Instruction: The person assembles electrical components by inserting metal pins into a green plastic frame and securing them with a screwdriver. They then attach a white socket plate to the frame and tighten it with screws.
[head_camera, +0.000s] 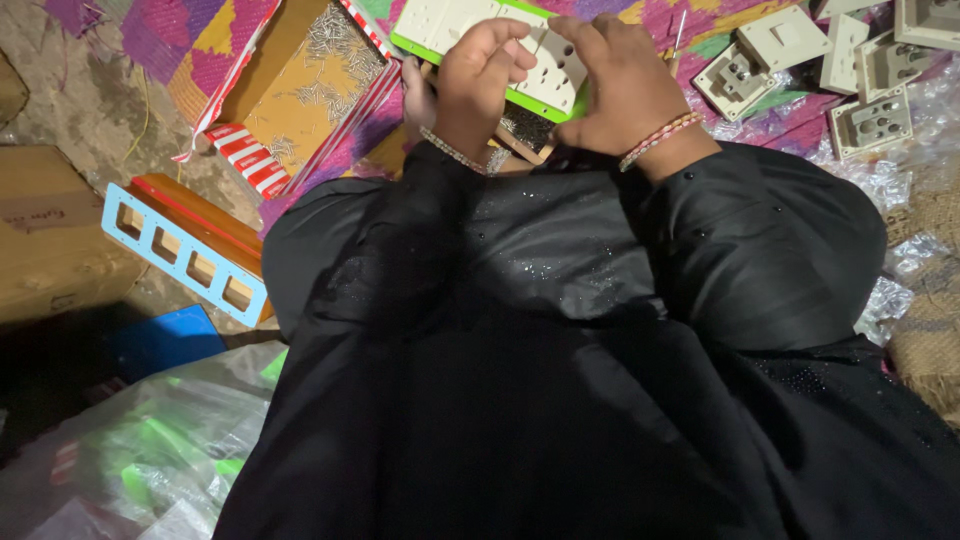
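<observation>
Hands (480, 85) gripping flat plastic switchboard (450, 25).

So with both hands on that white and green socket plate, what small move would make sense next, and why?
Probably the right hand should reach for another socket module from the loose pile on that side. Both it and the left hand grip the white and green plate, which lies tilted over a wooden frame, and the modules lie unused nearby. The plate's openings are partly hidden, so this is a guess.
</observation>
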